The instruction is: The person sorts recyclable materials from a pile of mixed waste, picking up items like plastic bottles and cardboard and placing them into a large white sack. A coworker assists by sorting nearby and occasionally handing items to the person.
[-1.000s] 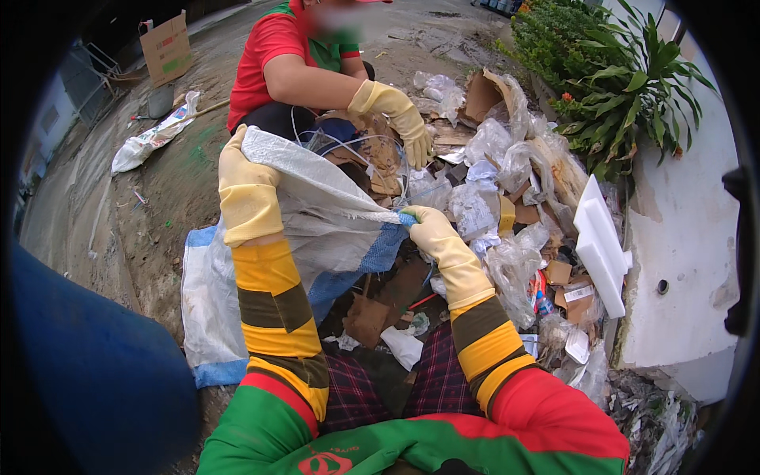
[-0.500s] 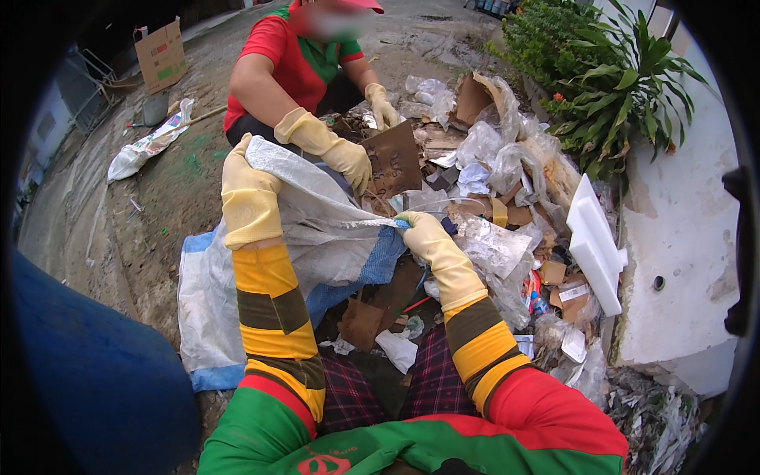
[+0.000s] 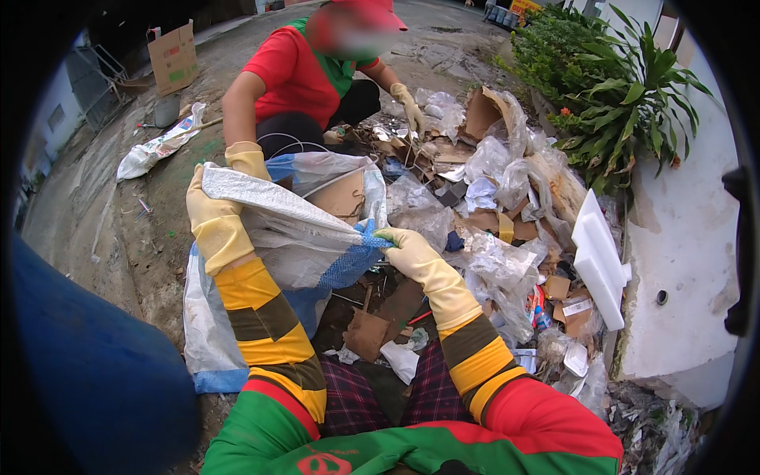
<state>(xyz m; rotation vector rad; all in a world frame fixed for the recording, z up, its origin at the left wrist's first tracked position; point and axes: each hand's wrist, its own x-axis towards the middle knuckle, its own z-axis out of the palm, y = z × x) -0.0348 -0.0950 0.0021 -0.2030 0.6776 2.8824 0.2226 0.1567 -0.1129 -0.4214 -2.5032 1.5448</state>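
A white-and-blue woven sack [image 3: 289, 257] is stretched between my two hands, both in pale yellow rubber gloves. My left hand [image 3: 212, 218] is closed on one side of its rim. Farther right, my right hand [image 3: 412, 253] grips the blue edge. A brown cardboard piece [image 3: 339, 198] shows in the sack's mouth. Across from me a person squats in a red-and-green shirt; one of their gloved hands [image 3: 249, 160] is partly hidden behind the sack's rim, and the other gloved hand [image 3: 409, 111] reaches over the waste.
A heap of mixed waste [image 3: 507, 237], with plastic film and cardboard, spreads to the right. White foam [image 3: 594, 253] leans near a pale wall [image 3: 673, 277] and a leafy plant [image 3: 633, 95]. A blue barrel [image 3: 95, 364] stands at left. Behind are a carton [image 3: 172, 59] and another sack [image 3: 158, 146].
My left hand moved left and down with the sack rim, and my right hand slightly left. The other person's cardboard piece went from the heap into the sack's mouth.
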